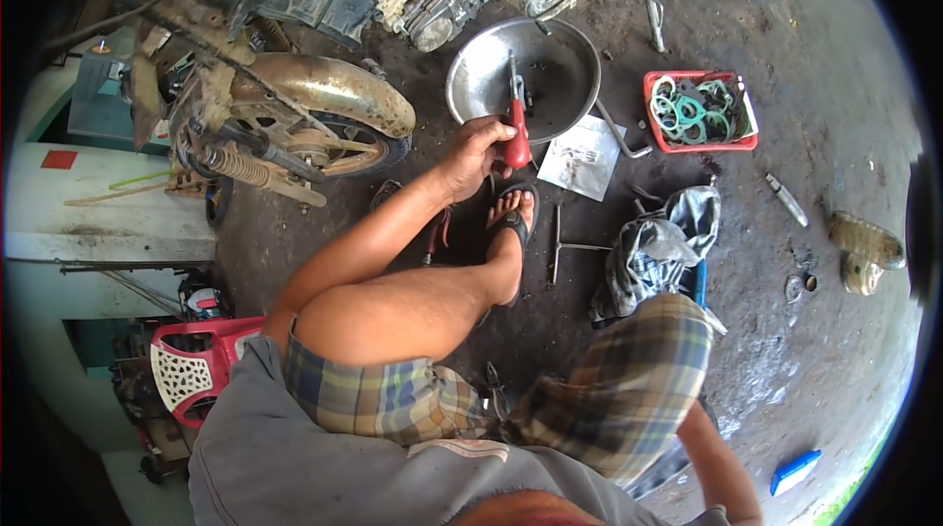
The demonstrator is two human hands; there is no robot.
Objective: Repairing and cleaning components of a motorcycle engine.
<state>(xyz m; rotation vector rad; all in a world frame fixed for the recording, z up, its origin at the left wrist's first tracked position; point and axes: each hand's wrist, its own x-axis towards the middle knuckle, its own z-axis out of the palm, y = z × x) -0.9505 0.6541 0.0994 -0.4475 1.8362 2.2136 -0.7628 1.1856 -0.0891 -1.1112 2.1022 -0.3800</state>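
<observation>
With our left hand we grasp a red-handled tool, our fingers wrapped about its grip while its metal end points away from us, over the basin. Our right forearm passes behind the knee, so we cannot tell what those fingers do. Just to the right of our left fingers we see a paper on the floor, and farther right a red tray of green gaskets. Nearer to us than the fingers, to the right, lie a T-wrench and a crumpled cloth; our sandalled foot is just below them. To the fingers' left stands a wheel under a dirty fender, and beyond the basin we see engine parts.
</observation>
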